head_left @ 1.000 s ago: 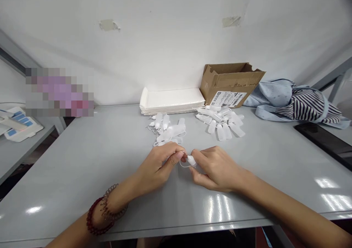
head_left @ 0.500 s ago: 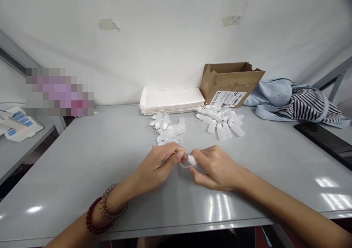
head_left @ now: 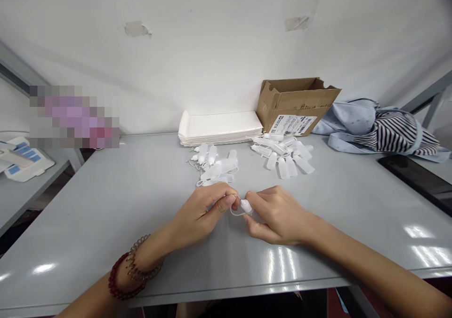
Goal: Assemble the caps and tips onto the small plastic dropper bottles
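Note:
My right hand (head_left: 277, 214) is closed around a small white needle-tip squeeze bottle (head_left: 246, 206), its tip pointing left and most of its body hidden by the fingers. Thumb and forefinger of my left hand (head_left: 206, 212) pinch the bottle's small cap at the end of a thin looped strap (head_left: 236, 213). A fine metal needle shows between the two hands. Just beyond my left hand lies a loose pile of similar white bottles (head_left: 213, 165). Farther right spreads a second pile of translucent bottles (head_left: 284, 155).
White padded envelopes (head_left: 222, 125) are stacked against the wall. Beside them stands an open cardboard box (head_left: 300, 104). A light blue bag (head_left: 349, 120) with striped cloth and a black phone (head_left: 416, 179) lie at the right. The grey table's (head_left: 106, 205) front edge runs below my forearms.
Both hands keep nearly the same grip and position. The view has shifted very slightly.

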Demonstrator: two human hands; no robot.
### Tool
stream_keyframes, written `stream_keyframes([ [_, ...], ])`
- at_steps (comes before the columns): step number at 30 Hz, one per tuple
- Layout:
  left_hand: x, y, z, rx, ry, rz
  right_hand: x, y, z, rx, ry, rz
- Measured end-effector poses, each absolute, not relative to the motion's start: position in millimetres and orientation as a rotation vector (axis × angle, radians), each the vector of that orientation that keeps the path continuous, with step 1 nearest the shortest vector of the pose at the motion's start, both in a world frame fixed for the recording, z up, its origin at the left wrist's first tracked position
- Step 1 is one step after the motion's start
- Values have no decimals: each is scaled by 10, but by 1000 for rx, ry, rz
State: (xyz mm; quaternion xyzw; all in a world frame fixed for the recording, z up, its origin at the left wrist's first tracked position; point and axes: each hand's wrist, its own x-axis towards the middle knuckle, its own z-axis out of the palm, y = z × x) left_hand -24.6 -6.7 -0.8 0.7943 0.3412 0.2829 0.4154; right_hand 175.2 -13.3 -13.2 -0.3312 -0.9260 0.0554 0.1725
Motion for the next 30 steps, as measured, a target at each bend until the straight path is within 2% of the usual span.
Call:
stream_keyframes([
  [14,-283,-19,-92,2329,844,605,1725,-113,27,-1183,-2908,278],
  [30,-271,-6,-117,2451,758,496,1707,-120,-15,-1149,-3007,263],
])
